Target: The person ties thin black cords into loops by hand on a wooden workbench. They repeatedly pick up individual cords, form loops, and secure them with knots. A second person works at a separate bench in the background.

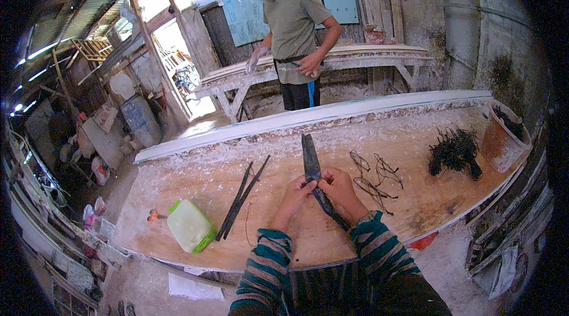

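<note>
A long, flat black strip (310, 159) stands out from between my hands, wider at its far end and running back toward my right wrist. My left hand (294, 196) pinches it from the left with thumb and fingers. My right hand (342, 190) grips it on the other side, close against the left fingertips. Left of my hands, two thin black strips (240, 197) lie on the wooden tabletop (320, 245). To the right are several thin dark cord loops (376, 177). Exactly what the strip is made of I cannot tell.
A white-and-green plastic container (188, 226) and orange-handled scissors (155, 216) lie at left. A tangled black bundle (455, 150) sits beside a dusty orange bucket (498, 144) at right. A long white moulding (320, 123) borders the far edge. Beyond, a person (296, 26) stands before another bench (379, 61).
</note>
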